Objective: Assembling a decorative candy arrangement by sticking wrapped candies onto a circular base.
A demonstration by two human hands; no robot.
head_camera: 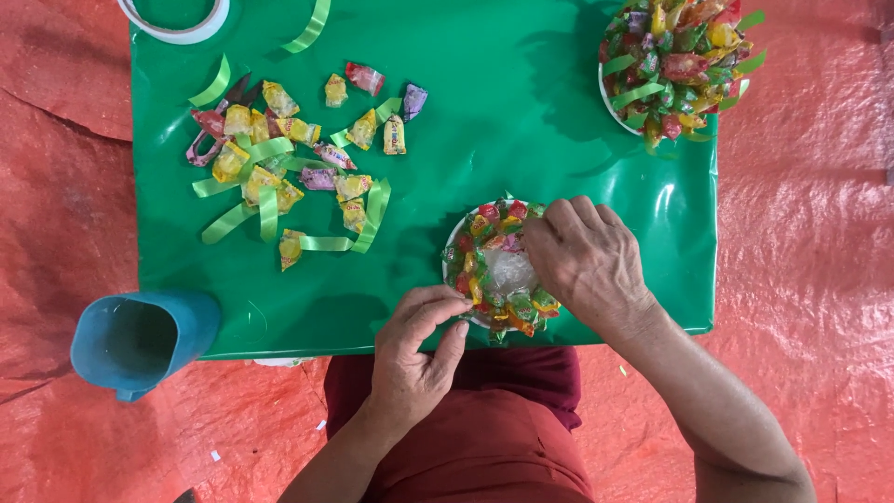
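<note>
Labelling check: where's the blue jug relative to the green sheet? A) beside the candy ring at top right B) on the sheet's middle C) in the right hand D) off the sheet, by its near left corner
D: the blue jug lies on the red tarp just past the near left corner of the green sheet, away from both hands working the candy ring.

Both hands, left hand [414, 349] and right hand [582, 261], touch a candy-ringed plate [494, 265] on the green table [503, 121].
</note>
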